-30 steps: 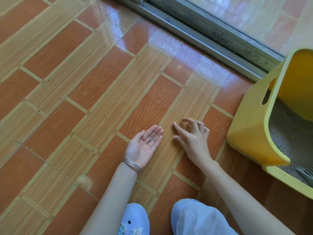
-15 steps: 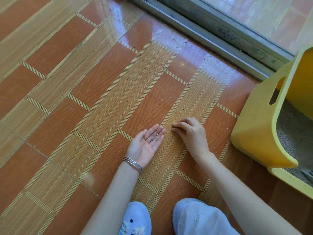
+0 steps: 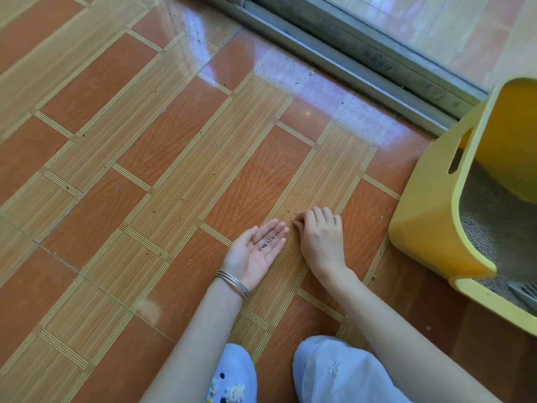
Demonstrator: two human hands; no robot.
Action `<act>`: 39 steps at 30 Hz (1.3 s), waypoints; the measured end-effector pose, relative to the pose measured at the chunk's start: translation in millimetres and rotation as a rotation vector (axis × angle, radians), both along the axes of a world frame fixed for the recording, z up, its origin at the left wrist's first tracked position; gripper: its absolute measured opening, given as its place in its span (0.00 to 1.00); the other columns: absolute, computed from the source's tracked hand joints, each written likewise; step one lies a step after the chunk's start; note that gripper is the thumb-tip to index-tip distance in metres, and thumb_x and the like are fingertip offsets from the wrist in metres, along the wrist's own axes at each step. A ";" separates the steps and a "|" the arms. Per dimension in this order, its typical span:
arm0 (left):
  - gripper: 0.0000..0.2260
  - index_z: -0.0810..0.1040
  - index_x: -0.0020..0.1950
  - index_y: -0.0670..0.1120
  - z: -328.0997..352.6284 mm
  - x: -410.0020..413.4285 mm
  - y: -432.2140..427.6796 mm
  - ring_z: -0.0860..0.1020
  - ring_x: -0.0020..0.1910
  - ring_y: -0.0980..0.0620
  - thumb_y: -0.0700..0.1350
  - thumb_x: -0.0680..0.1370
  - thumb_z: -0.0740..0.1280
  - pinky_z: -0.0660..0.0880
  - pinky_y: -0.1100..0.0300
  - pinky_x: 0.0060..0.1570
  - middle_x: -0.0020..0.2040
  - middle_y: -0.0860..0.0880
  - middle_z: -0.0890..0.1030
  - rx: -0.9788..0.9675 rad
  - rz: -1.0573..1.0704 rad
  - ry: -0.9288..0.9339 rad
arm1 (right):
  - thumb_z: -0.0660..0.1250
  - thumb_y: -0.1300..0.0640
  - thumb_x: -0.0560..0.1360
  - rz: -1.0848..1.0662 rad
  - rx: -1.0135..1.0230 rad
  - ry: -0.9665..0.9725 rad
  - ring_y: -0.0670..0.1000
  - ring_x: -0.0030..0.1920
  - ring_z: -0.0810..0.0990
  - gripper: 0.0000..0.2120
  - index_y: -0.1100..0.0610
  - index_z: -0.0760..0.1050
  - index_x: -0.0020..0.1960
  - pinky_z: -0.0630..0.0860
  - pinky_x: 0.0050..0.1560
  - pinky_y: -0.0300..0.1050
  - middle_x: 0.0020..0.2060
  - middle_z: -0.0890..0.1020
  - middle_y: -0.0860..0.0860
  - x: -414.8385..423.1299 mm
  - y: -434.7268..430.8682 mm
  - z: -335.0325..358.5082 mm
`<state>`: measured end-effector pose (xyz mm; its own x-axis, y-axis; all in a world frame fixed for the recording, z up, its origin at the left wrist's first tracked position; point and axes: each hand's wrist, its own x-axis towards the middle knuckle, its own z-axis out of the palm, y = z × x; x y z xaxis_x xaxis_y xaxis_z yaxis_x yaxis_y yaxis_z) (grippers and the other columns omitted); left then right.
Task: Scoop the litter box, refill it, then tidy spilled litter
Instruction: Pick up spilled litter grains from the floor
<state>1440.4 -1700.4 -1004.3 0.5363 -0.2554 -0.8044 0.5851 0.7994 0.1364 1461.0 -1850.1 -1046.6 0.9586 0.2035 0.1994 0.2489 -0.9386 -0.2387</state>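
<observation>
My left hand [image 3: 255,253] lies palm up on the tiled floor, fingers flat, with a small pile of dark litter grains [image 3: 268,242] on it. Right beside it my right hand [image 3: 321,235] rests knuckles up, fingertips curled and pinched down on the floor at a patch of spilled grains [image 3: 290,212]. The yellow litter box [image 3: 430,199] stands to the right, holding grey litter [image 3: 491,225]. A grey scoop's slotted end [image 3: 523,292] shows at the box's near corner.
Loose grains dot the orange and tan floor tiles [image 3: 162,158], more of them near the sliding door track [image 3: 343,50] at the top. A single grain [image 3: 373,277] lies near the box. My knee [image 3: 334,370] and a pale slipper [image 3: 232,376] are at the bottom.
My right hand's fingers went from spread to curled and pinched on the floor. The left palm stayed flat with its grains. The view shifted slightly.
</observation>
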 end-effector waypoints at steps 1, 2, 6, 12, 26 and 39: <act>0.16 0.75 0.58 0.33 0.3 -1.2 -3.3 0.78 0.56 0.42 0.42 0.82 0.53 0.73 0.50 0.57 0.53 0.37 0.81 -0.011 -0.003 0.006 | 0.58 0.56 0.76 0.032 0.076 0.030 0.55 0.38 0.76 0.11 0.60 0.75 0.42 0.71 0.37 0.50 0.37 0.79 0.52 -0.5 -0.5 5.1; 0.16 0.75 0.58 0.33 0.3 -2.2 -7.9 0.79 0.54 0.43 0.42 0.82 0.53 0.74 0.50 0.55 0.51 0.37 0.81 -0.021 -0.007 0.009 | 0.58 0.56 0.76 0.086 0.172 0.063 0.54 0.39 0.75 0.10 0.60 0.75 0.42 0.71 0.38 0.49 0.38 0.78 0.52 -2.4 -1.2 11.4; 0.15 0.76 0.56 0.34 1.9 -3.2 -28.7 0.79 0.49 0.45 0.42 0.82 0.53 0.78 0.52 0.52 0.48 0.39 0.81 -0.065 -0.041 0.008 | 0.67 0.61 0.74 0.104 0.441 0.183 0.48 0.43 0.74 0.03 0.58 0.78 0.47 0.71 0.46 0.40 0.41 0.79 0.48 -23.6 -13.0 41.0; 0.16 0.74 0.60 0.32 1.1 -6.7 -36.3 0.77 0.59 0.41 0.41 0.82 0.53 0.76 0.51 0.55 0.57 0.36 0.79 -0.096 -0.119 -0.009 | 0.72 0.60 0.71 -0.247 0.392 0.390 0.42 0.41 0.75 0.04 0.54 0.78 0.44 0.72 0.43 0.34 0.42 0.75 0.47 -57.4 -97.2 52.3; 0.16 0.74 0.58 0.32 11.2 -17.6 -54.6 0.77 0.55 0.41 0.41 0.82 0.52 0.72 0.51 0.59 0.55 0.34 0.78 -0.045 -0.222 -0.009 | 0.73 0.61 0.69 -0.176 0.767 0.407 0.45 0.42 0.80 0.03 0.56 0.81 0.43 0.75 0.44 0.34 0.39 0.83 0.48 -53.0 -51.5 65.5; 0.16 0.76 0.55 0.32 -0.6 -4.7 9.3 0.82 0.48 0.42 0.41 0.82 0.52 0.77 0.48 0.52 0.53 0.36 0.81 -0.019 0.074 -0.010 | 0.75 0.56 0.67 0.061 0.241 0.415 0.53 0.49 0.76 0.16 0.58 0.79 0.53 0.75 0.50 0.48 0.46 0.77 0.53 23.0 -22.5 20.4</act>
<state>1435.7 -1691.1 -1005.0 0.5619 -0.2304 -0.7945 0.5233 0.8428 0.1257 1484.0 -1872.6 -1026.2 0.9548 0.2570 -0.1492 0.1396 -0.8311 -0.5383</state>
